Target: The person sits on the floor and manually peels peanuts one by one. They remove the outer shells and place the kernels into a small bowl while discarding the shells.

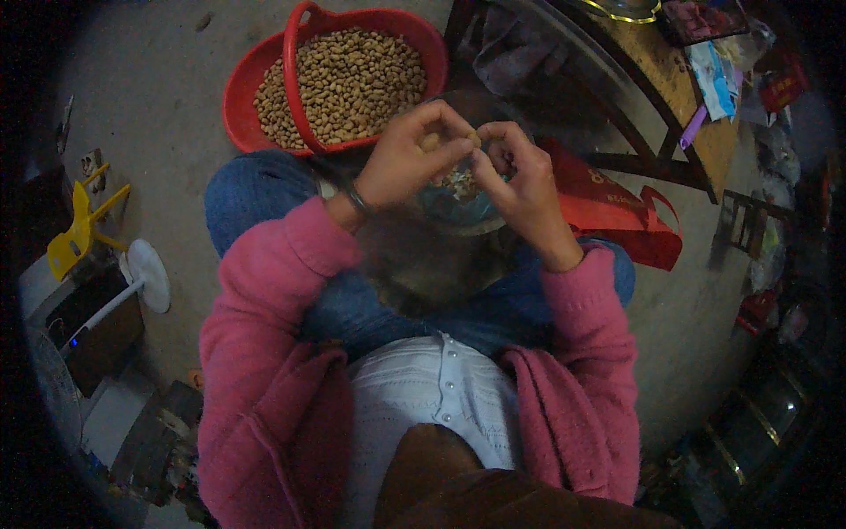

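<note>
My left hand [416, 149] pinches a peanut in its shell [474, 139] between thumb and index finger, and another unshelled peanut [430, 141] shows inside its curled fingers. Close against it, my right hand [519, 168] has thumb and index finger at the same pinched peanut; small dark reddish pieces show within its fingers. Below both hands is a bluish container [462, 213] with shell bits or kernels inside, partly hidden by the hands. A red plastic basket [241, 109] with a handle, full of unshelled peanuts [357, 79], stands beyond my left hand.
A red bag [615, 215] lies right of my right hand. Farther right is a wooden table [710, 142] with a purple-handled item [693, 127] and packets on it. To the left are a yellow plastic object [79, 228] and a white round-based stand [151, 276].
</note>
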